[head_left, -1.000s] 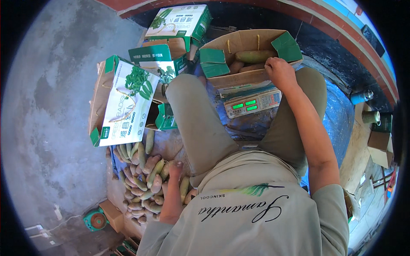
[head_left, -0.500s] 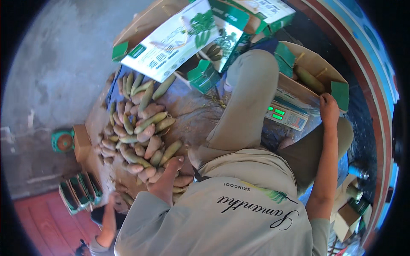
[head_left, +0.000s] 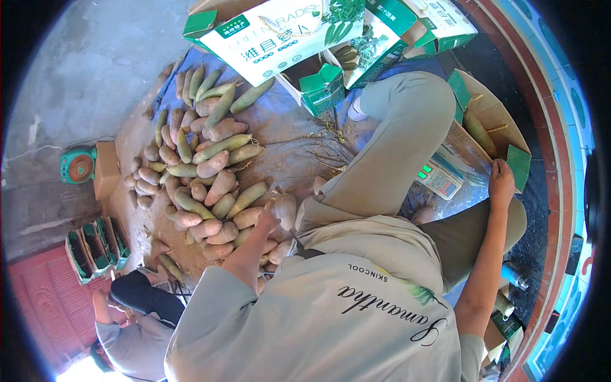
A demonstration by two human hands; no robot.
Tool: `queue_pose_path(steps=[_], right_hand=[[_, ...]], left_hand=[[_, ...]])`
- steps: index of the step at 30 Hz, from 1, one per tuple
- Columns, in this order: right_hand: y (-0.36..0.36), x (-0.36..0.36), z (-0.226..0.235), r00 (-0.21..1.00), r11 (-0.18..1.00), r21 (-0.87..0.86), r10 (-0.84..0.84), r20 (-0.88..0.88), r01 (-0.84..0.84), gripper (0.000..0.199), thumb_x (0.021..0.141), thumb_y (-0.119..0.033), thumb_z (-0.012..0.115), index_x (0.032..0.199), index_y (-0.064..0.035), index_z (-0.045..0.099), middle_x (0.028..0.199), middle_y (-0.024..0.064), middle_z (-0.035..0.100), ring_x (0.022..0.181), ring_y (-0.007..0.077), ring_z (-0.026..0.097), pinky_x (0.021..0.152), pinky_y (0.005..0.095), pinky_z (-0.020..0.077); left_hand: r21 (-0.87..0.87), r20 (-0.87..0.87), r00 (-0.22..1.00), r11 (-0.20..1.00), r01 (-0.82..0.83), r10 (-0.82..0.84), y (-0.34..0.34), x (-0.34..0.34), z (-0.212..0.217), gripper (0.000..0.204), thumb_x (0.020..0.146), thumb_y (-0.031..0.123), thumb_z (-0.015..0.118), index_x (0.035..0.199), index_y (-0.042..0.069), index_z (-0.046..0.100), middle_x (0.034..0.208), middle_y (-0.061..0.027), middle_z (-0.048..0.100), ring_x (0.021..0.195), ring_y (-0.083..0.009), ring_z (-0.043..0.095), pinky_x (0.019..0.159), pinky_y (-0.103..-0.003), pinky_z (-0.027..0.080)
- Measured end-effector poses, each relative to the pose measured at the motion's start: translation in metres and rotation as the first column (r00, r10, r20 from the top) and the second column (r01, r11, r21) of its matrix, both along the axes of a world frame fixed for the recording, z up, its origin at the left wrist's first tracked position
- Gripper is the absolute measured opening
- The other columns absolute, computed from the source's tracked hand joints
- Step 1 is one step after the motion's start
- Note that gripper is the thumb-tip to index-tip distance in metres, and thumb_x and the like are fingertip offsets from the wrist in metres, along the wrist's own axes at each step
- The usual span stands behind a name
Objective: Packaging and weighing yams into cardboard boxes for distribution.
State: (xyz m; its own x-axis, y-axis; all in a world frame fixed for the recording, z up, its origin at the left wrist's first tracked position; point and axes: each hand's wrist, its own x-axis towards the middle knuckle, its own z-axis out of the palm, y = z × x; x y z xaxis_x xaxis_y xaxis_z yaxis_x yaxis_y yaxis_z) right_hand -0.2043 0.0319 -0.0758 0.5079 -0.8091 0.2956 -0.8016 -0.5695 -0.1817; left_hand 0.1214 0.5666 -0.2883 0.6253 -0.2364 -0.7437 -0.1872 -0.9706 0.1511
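Note:
My left hand is closed around a rounded brown tuber at the right edge of a heap on the ground sheet. The heap mixes long green radishes with dirt-covered, pinkish-brown tubers. Over on the right, my right hand pinches the near rim of an open carton. Inside that carton lies a green radish. The carton rests on or against a digital scale with a lit green display; my raised knee partly hides both.
White-and-green printed cartons stand at the far side, one holding radishes. Another person sits at lower left beside folded green boxes. A green round fan-like device stands near a brown box. A tiled edge runs along the right.
My left hand has moved away from me and right, onto the brown tuber. My right hand stays at the carton rim. The view has shifted, and more of the other person shows.

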Motion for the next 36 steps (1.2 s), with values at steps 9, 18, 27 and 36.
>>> queue_pose_path(steps=[9,18,27,36], right_hand=[[0.001,0.002,-0.002,0.997,1.000,0.009,-0.024,-0.078,0.025,0.021,0.088,-0.019,0.047,0.093,-0.0039,0.061,0.090,0.0171,0.061,0.085,0.0347,0.058,0.073,0.0423,0.0456],[0.001,0.003,-0.002,0.997,1.000,-0.030,-0.007,-0.078,0.005,0.019,0.087,-0.018,0.047,0.090,-0.0042,0.061,0.090,0.0159,0.062,0.084,0.0344,0.058,0.072,0.0417,0.0461],[0.005,0.004,0.000,0.995,1.000,-0.023,-0.018,-0.098,0.016,0.019,0.087,-0.018,0.047,0.089,-0.0040,0.061,0.088,0.0151,0.062,0.082,0.0340,0.058,0.071,0.0428,0.0457],[0.003,0.012,-0.001,0.995,0.999,-0.040,0.012,-0.095,-0.016,0.020,0.088,-0.018,0.046,0.091,-0.0042,0.061,0.090,0.0148,0.062,0.084,0.0332,0.058,0.072,0.0419,0.0456]], left_hand=[[0.036,-0.083,0.995,0.997,0.063,-0.060,-0.036,0.007,-0.025,0.084,0.071,0.032,0.067,0.138,0.019,0.018,0.132,-0.0203,0.037,0.118,-0.0377,0.041,0.096,-0.043,0.038],[-0.196,0.210,0.879,0.862,0.467,-0.428,-0.067,-0.018,-0.056,0.084,0.065,0.017,0.070,0.136,0.022,0.025,0.140,-0.0063,0.027,0.131,-0.0292,0.023,0.101,-0.048,0.031],[-0.063,-0.260,0.850,0.886,0.459,-0.458,-0.103,-0.017,-0.064,0.090,0.058,0.006,0.073,0.134,0.017,0.027,0.135,-0.0124,0.034,0.119,-0.0299,0.043,0.098,-0.051,0.033],[0.007,-0.107,0.703,0.706,0.708,-0.703,-0.085,-0.016,-0.068,0.065,0.071,0.014,0.066,0.128,0.017,0.035,0.122,-0.0132,0.044,0.111,-0.0286,0.050,0.087,-0.047,0.039]])
